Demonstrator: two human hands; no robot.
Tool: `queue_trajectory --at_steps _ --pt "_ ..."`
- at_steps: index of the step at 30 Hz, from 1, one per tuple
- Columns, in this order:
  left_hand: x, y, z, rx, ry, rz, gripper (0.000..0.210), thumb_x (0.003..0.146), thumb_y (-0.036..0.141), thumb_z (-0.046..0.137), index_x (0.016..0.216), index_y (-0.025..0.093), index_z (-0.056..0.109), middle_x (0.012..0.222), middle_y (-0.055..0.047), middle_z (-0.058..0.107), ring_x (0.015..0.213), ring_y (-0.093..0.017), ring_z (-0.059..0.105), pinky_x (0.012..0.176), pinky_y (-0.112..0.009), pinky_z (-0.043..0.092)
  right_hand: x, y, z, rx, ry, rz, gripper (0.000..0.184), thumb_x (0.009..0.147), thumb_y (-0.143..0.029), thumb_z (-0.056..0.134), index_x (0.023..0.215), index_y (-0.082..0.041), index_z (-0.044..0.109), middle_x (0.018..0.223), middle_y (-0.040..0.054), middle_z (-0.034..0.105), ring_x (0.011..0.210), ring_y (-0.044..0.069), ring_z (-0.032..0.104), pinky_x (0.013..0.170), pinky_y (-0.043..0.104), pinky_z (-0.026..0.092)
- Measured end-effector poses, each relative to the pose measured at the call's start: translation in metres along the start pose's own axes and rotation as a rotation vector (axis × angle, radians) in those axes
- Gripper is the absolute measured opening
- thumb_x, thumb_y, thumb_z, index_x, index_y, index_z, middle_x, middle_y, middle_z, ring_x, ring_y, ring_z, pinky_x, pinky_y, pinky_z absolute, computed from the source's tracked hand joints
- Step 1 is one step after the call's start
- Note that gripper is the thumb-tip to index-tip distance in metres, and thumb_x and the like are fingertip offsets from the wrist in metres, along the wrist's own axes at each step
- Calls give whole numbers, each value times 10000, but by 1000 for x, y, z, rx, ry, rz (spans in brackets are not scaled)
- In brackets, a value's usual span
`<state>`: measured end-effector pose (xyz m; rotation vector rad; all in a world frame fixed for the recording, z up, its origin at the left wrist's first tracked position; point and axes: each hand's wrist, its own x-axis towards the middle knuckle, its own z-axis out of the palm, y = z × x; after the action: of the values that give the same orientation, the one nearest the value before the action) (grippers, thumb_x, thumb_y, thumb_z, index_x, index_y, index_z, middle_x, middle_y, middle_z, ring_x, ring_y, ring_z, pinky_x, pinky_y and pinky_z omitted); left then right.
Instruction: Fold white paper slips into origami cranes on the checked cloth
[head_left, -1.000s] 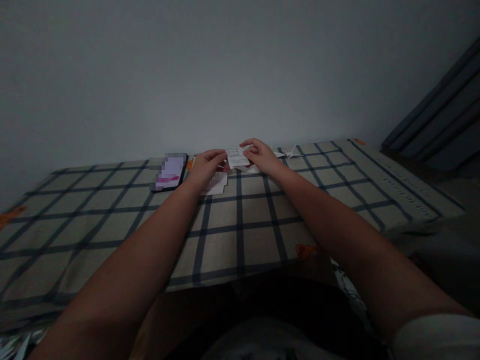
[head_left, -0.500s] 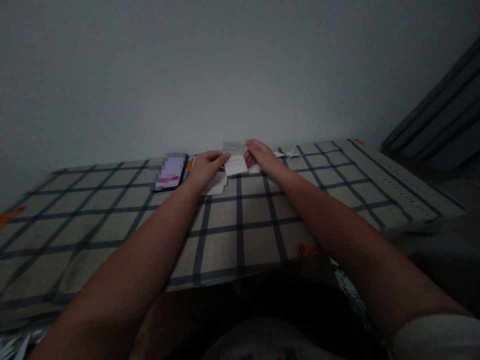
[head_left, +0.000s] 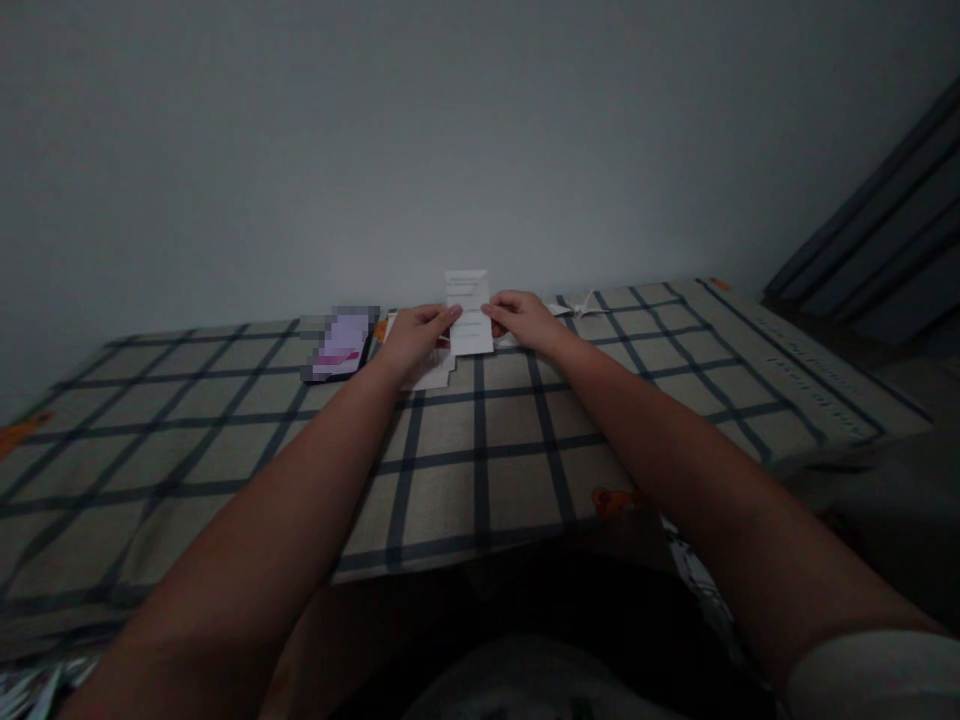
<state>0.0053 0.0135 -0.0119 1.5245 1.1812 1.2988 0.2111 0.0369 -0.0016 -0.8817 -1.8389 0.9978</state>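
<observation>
A small white sheet of paper (head_left: pixel 470 318) with faint printed lines is held up over the far part of the table. My left hand (head_left: pixel 415 335) pinches its left edge, thumb in front. On the opposite edge my right hand (head_left: pixel 523 320) is closed, thumb and fingers pinching the paper. Crease lines run across the sheet. Under and beside my left hand lie more white papers (head_left: pixel 433 374), partly covered by it. Just past my right hand rests a folded white paper shape (head_left: pixel 581 306) with pointed ends.
A phone or tablet (head_left: pixel 341 345) with a lit purple screen, partly pixelated, lies left of my left hand. The table has a checked cloth (head_left: pixel 442 500). A pale wall (head_left: pixel 480 150) rises behind it, and a dark curtain (head_left: pixel 892 230) hangs at the right.
The paper, earlier bent with its upper part blurred, now stands flat and upright as a tall rectangle. My right hand has come down to its right edge. My left hand has hardly moved.
</observation>
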Motion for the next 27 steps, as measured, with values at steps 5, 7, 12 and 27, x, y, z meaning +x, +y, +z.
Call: queue_trajectory --at_steps 5,7,12,27 --pt "1 1 2 -74 10 10 523 670 653 769 843 161 732 846 -91 746 721 -186 665 670 -307 531 2 2 1 95 -22 12 214 938 -301 590 772 -170 624 682 3 630 604 106 581 611 230 491" --pt "0 2 3 -104 5 6 516 685 648 762 856 163 724 857 -87 746 725 -180 667 672 -303 533 1 -2 2 144 -24 42 227 942 -314 589 770 -171 624 676 2 631 603 101 580 618 224 500" --pt "1 2 3 -119 26 -12 470 718 594 754 889 158 712 879 -85 738 727 -171 666 680 -303 541 -2 -11 2 215 -56 115 136 913 -219 608 799 -157 649 690 5 645 625 103 595 658 233 518" --pt "-14 14 15 -187 -217 -26 443 736 498 793 1049 190 739 1062 -86 736 912 -201 682 777 -309 548 -4 -8 4 129 -75 21 161 871 -283 654 771 -162 617 659 -18 611 607 100 563 608 219 473"
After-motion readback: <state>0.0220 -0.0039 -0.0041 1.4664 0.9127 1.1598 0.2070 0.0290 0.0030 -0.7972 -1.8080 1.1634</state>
